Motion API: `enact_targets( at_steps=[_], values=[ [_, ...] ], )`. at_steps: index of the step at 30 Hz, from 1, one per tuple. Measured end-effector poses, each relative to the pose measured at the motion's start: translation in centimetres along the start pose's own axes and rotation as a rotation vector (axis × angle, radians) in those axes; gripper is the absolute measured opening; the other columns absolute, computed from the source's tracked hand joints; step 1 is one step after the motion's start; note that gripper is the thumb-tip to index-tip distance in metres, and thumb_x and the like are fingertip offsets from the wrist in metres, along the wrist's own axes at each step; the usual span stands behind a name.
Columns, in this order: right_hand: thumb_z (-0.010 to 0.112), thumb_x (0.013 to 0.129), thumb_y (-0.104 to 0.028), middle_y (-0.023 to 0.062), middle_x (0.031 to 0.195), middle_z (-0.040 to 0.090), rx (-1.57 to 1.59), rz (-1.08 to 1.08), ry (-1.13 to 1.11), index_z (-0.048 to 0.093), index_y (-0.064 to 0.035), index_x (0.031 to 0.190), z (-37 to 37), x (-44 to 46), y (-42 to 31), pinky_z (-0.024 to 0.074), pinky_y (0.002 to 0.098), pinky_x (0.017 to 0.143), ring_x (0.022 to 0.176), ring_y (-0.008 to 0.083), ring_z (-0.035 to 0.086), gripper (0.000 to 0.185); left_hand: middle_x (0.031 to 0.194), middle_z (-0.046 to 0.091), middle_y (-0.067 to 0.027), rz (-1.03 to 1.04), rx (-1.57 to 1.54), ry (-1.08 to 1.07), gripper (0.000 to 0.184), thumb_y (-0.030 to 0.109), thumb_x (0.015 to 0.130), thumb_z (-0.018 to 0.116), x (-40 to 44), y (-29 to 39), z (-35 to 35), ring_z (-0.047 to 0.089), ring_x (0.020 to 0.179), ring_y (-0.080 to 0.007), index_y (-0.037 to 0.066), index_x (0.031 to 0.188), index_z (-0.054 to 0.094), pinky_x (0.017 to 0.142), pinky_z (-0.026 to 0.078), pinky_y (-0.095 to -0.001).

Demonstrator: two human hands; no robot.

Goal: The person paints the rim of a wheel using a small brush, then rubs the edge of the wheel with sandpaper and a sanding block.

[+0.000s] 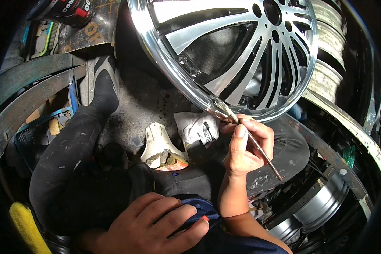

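Observation:
In my right hand (247, 148) a thin brush-like tool (264, 157) is pinched between thumb and fingers. Its pale tip reaches the lower rim of a polished alloy wheel (237, 86) with black-sided spokes; whether it touches the rim I cannot tell. My left hand (156, 224) lies low over my lap, fingers stretched and a little apart, holding nothing visible. Dark blue cloth (201, 207) shows beside its fingertips. Between my legs stands a cut white plastic container (158, 142) with grey-brown paste in it. A crumpled white cloth (197, 127) lies beside the container, below the rim.
Stacked wheels (328, 46) stand at the upper right, and another silver wheel (322, 203) lies lower right. A curved metal bar (33, 80) crosses the left side. Near it are a blue basket (25, 139) and a dark tub (67, 12). Something yellow (27, 228) is lower left.

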State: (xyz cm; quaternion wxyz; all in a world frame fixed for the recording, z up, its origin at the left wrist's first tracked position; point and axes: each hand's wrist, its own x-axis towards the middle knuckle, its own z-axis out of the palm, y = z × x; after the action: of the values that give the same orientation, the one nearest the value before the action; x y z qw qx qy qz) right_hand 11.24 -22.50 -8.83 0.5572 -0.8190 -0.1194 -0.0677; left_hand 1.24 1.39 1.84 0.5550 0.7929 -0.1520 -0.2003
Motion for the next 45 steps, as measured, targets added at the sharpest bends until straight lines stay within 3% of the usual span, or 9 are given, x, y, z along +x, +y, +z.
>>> enact_targets(
  at_steps=[45],
  values=[
    [0.075, 0.093, 0.003, 0.0221, 0.096, 0.076, 0.014, -0.006, 0.007, 0.064, 0.0065, 0.108, -0.07, -0.15, 0.04, 0.0644, 0.0335, 0.072, 0.076, 0.0222, 0.077, 0.019, 0.12, 0.061, -0.0031, 0.003, 0.002, 0.026, 0.032, 0.023, 0.09, 0.077, 0.12, 0.07, 0.14, 0.063, 0.106, -0.0195, 0.023, 0.122, 0.072, 0.091, 0.055, -0.0395]
  ],
)
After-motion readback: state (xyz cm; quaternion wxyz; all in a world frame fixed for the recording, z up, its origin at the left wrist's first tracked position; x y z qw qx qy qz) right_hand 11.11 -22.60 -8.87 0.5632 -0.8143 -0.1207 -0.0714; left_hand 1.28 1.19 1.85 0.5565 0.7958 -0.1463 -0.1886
